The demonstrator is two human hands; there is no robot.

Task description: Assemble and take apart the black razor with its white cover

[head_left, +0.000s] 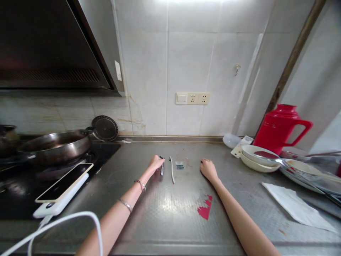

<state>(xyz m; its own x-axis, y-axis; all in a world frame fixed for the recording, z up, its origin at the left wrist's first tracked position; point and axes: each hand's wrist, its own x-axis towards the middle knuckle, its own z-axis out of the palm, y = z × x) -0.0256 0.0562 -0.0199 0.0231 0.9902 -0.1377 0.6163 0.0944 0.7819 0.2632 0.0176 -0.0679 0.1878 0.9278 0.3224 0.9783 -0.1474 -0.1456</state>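
Note:
My left hand [156,163] is closed, its fingertips at the side of a slim dark-and-silver tool [162,169], which stands nearly lengthwise on the steel counter; its exact kind is too small to make out. To the right of it lies a thin white cord-like piece [172,171], slightly bent. Beside that is a small clear packet with dark teal bands [179,165]. My right hand [209,168] rests on the counter farther right, fingers curled in, with nothing visible in it.
A steel pan [57,147] sits on the black stove at left, near a phone [65,183] on a white power bank with a cable [90,215]. At right are a red thermos [277,128], stacked bowls [258,165] and a white tissue [295,206]. A red patch [205,209] marks the counter.

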